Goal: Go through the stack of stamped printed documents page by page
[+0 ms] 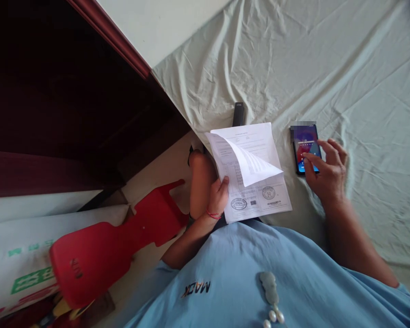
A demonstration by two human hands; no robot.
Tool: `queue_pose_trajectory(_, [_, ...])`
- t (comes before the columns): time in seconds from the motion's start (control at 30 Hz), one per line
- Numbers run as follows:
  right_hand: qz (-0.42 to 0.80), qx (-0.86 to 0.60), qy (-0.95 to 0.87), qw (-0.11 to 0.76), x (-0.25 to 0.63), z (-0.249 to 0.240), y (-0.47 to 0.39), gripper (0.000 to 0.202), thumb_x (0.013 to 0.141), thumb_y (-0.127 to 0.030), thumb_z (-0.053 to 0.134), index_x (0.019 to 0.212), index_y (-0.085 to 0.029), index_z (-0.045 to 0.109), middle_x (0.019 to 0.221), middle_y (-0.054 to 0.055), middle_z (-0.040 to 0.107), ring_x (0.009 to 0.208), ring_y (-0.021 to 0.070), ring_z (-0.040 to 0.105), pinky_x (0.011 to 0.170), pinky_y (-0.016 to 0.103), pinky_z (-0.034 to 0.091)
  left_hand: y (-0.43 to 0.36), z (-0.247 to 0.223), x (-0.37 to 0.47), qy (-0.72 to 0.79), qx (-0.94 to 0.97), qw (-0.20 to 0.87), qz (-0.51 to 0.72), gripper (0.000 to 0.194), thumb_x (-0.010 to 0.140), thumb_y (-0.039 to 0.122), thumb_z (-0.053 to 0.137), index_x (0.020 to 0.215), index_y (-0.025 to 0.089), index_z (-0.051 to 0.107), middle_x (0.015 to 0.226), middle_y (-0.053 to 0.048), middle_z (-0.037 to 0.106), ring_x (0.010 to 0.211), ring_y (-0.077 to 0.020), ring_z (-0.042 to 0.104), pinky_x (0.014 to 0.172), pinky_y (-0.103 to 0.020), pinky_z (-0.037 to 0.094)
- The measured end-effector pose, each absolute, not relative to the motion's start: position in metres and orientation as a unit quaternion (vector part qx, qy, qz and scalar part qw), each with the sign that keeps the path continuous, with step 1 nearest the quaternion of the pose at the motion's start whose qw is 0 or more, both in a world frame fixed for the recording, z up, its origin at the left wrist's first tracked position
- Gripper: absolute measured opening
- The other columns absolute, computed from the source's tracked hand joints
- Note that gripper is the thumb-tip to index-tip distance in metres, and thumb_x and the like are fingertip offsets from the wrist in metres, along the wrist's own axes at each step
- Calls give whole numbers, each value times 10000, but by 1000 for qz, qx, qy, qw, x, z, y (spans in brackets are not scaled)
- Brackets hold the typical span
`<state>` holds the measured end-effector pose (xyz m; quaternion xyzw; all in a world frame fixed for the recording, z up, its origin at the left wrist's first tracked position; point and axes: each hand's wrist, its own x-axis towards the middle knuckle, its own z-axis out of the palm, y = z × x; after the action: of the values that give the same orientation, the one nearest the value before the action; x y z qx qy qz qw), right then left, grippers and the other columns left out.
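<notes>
My left hand [219, 197], with a red string at its wrist, grips the left edge of several printed sheets of paper [275, 200]. The top sheet curls up at its lower corner, baring two oval stamps on a page beneath. To the right, a smartphone [306, 148] lies on the pale green sheet with its screen lit; part of it is blurred out. My right hand [328, 168] hovers over the phone's right side, fingers apart, thumb and a fingertip at the screen. Nothing is held in it.
A dark slim object [238, 114] sticks out behind the papers. The wrinkled cloth [276, 54] covers the bed-like surface. On the left are a red plastic chair [95, 259], a white printed sack [17, 246] and dark wooden furniture [54, 91].
</notes>
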<state>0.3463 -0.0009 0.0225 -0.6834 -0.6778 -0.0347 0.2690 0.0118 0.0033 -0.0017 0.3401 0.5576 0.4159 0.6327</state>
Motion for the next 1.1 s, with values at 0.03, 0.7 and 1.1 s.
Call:
queue_pose_trajectory(0.03, [-36,-688,-676,262,346,21,-1,220,1017,-328,608,1046,-247,810,1471,149,656,1473,343,515,1194,540,438,3,-2,11,558,342,633,414,720,798,760,772,1217,174,775,1234,-123,799,1316,-356,675,1141,-464,529])
queue_pose_trajectory(0.7, [-53,-700,-663,259,341,17,-1,238,1022,-356,614,1022,-253,828,1502,139,662,1488,344,521,1203,563,431,-1,-8,11,544,345,638,421,679,810,757,765,1128,158,797,1249,-141,797,1253,-349,716,1149,-488,534])
queue_pose_trajectory(1.1, [-77,-682,-673,276,342,12,-2,218,1016,-325,630,995,-226,823,1457,159,692,1450,350,557,1189,536,457,-2,-10,9,549,365,623,421,646,854,725,744,1170,163,801,1285,-142,787,1288,-339,704,1196,-483,501])
